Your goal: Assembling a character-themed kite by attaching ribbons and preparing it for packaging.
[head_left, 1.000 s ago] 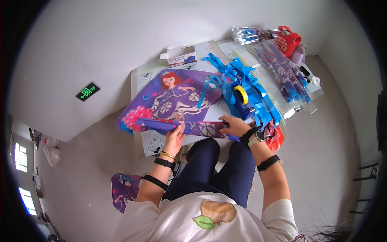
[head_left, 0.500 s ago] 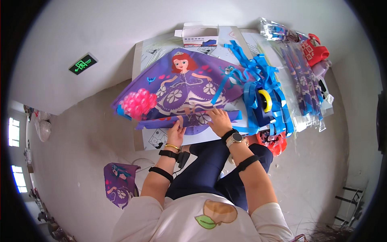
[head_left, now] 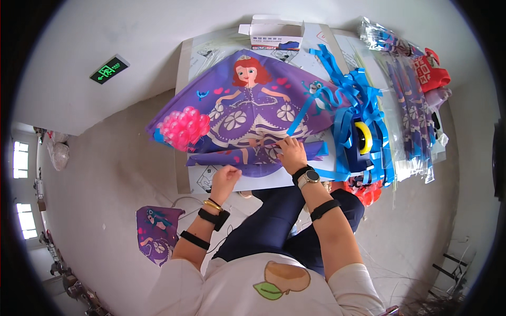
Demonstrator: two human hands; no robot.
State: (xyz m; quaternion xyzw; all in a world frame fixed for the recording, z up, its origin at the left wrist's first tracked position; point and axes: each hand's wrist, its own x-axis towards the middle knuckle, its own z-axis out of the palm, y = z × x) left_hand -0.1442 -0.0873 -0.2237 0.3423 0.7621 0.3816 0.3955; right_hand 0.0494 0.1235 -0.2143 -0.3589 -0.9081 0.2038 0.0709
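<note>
A purple kite [head_left: 266, 100] printed with a red-haired cartoon princess and pink balloons lies spread on the white board [head_left: 205, 174] before me. Its near edge is folded into a narrow rolled strip [head_left: 221, 158]. My right hand [head_left: 293, 154] grips this strip right of its middle, fingers bent over it. Just below the strip and apart from it is my left hand [head_left: 226, 178], its fingers curled together; whatever they may hold is too small to see. Tangled blue ribbon [head_left: 345, 89] lies at the kite's right, around a dark blue tape dispenser [head_left: 360, 152] with a yellow ring.
An open white box [head_left: 276, 36] stands at the board's far edge. Clear-wrapped purple bundles [head_left: 411, 105] and a red bag [head_left: 431, 71] sit at the right. Another purple printed piece [head_left: 158, 231] is low at the left, near a cable. Under the ribbon side shows something red [head_left: 366, 192].
My left hand has let go of the rolled strip and drawn back toward me. My right hand stays on the strip. The whole view has shifted slightly.
</note>
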